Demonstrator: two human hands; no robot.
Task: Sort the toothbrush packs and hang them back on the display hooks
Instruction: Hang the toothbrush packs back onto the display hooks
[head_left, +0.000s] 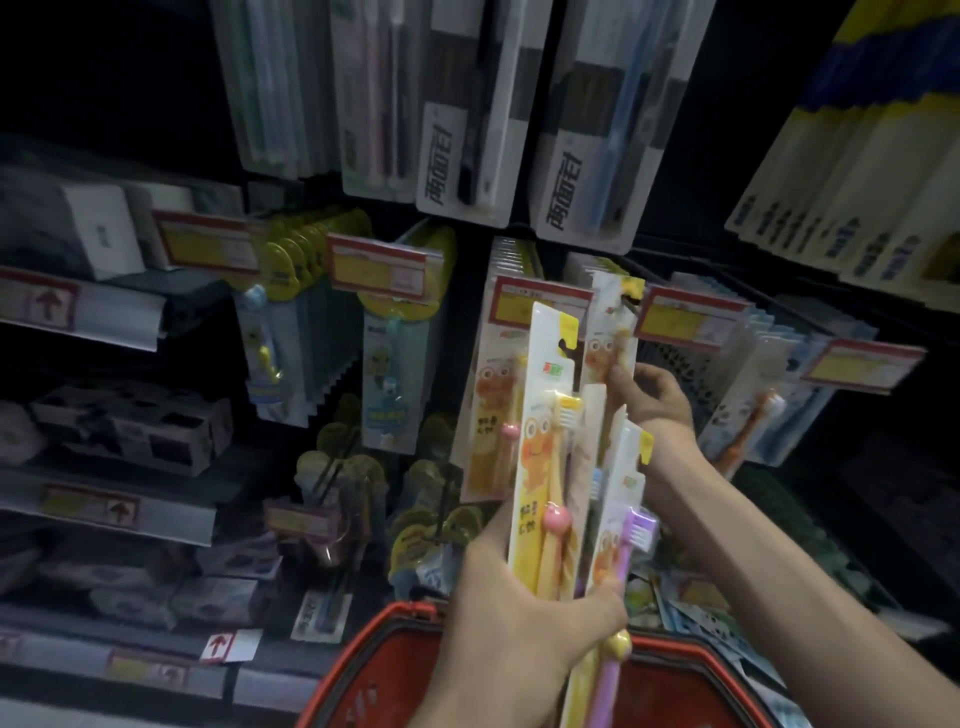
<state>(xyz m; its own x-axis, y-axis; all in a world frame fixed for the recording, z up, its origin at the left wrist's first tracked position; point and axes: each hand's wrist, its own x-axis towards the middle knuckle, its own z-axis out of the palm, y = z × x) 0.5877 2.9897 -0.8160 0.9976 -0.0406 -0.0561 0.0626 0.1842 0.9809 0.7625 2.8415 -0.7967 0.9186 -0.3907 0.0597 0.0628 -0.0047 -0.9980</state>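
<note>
Now, left hand (519, 618): gripped a fan of yellow carded toothbrush packs (548, 441).
Right hand (652, 397): pinched one orange-printed pack (613, 338) at the black wire hook (629, 304).
Risk: it could drop if its hole missed.

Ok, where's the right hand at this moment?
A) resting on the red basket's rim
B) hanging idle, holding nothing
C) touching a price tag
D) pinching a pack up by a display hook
D: the right hand pinches the orange-printed pack up by the hook, while the left hand grips the bundle of packs above the red basket.
</note>
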